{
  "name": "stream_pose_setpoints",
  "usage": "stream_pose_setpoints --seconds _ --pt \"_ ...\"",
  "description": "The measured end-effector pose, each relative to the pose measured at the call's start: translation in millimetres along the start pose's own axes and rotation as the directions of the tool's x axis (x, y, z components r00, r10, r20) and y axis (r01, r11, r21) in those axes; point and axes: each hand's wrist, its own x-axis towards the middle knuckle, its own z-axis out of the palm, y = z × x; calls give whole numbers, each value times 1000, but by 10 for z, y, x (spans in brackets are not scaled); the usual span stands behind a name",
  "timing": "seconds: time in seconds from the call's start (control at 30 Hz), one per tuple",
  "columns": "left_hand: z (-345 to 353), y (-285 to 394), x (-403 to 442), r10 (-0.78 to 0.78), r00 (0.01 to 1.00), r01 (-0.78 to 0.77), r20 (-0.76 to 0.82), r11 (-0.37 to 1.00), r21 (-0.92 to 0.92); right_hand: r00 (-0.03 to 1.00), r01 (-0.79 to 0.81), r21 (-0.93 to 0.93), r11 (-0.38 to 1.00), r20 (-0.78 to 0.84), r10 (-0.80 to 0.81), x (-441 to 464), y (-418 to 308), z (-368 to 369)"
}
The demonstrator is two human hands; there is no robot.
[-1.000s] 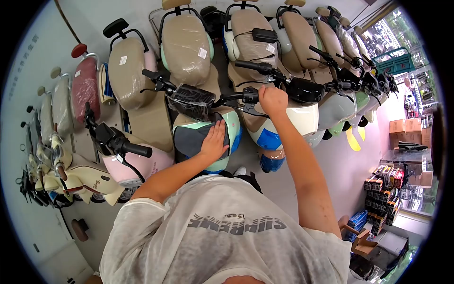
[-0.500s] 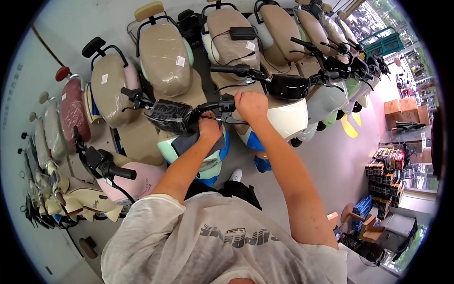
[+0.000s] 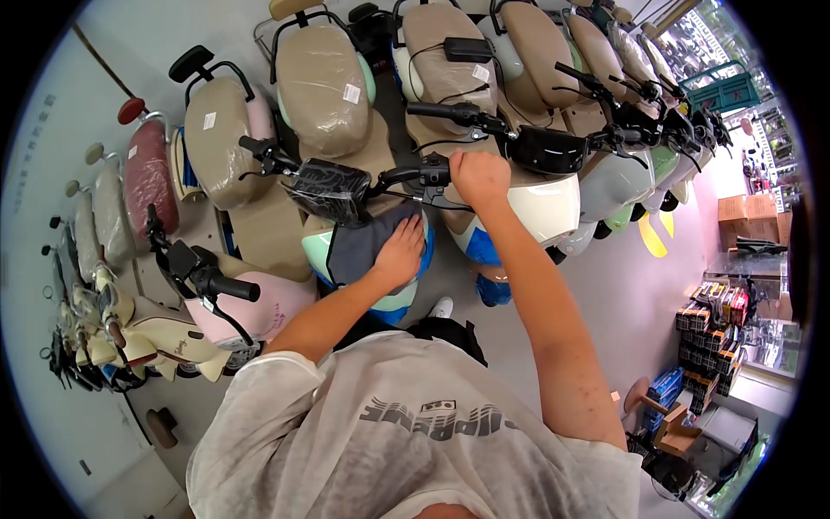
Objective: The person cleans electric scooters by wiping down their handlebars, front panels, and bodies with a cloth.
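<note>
My right hand (image 3: 482, 180) is wrapped round the handlebar grip of a mint-green electric scooter (image 3: 316, 251); the grip itself is hidden inside the fist. Just beside that fist are the black switch housing (image 3: 434, 170) and a brake lever. My left hand (image 3: 403, 253) lies flat, fingers stretched, on a dark grey cloth (image 3: 359, 246) spread over the scooter's front panel. Above the cloth is the black display (image 3: 328, 191), still in clear plastic film. Blue film covers the panel's lower edges. The scooter's tan seat (image 3: 322, 91) is plastic-wrapped too.
A cream scooter (image 3: 540, 212) stands close on the right, and a pink one (image 3: 255, 303) on the left. More scooters line both sides. A black charger (image 3: 468, 49) rests on a seat. Cardboard boxes (image 3: 748, 212) and stacked cartons (image 3: 705, 333) stand at the far right.
My left hand has come down from beneath the handlebar onto the front panel and opened flat, and more of the grey cloth shows. My right hand keeps its hold; the view has shifted slightly.
</note>
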Motion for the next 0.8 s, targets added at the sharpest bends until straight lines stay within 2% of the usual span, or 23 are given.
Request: stream_pose_setpoints --seconds 0.1,0.17,0.23,0.37,0.4,0.5,0.57,0.67,0.73,0.77,0.8 --pt "-103 19 -298 -37 998 32 -42 992 -123 997 23 15 1000 -70 -22 20 27 18" --pt "-129 -9 -527 -64 997 54 -50 981 -189 999 4 4 1000 -32 -4 10 13 9" --pt "-142 -59 -722 -231 958 168 -171 932 -320 999 9 8 1000 -31 -8 -3 3 -18" --pt "-71 -188 -1001 -440 889 347 -126 828 -439 1000 12 -15 1000 -24 -12 1 2 -26" --pt "-35 -223 -1043 -510 854 415 -107 790 -452 1000 18 -16 1000 -24 -19 4 1 -24" --pt "119 -402 -1099 -684 707 501 -180 664 -555 1000 21 -22 1000 -16 -21 16 16 -4" --pt "202 -578 -1087 -721 666 521 -190 632 -574 997 35 -61 998 -62 -39 9 29 28" --pt "387 -857 -1023 -757 626 547 -186 597 -587 998 37 -75 996 -47 -41 24 35 42" --pt "517 -1039 -971 -816 540 601 -208 547 -583 997 48 -84 995 -49 -52 28 36 40" --pt "588 -1153 -960 -818 539 602 -200 540 -588 997 51 -88 995 -58 -56 25 36 39" --pt "588 -1267 -951 -853 500 567 -148 451 -689 997 52 -92 994 -51 -57 25 33 36"
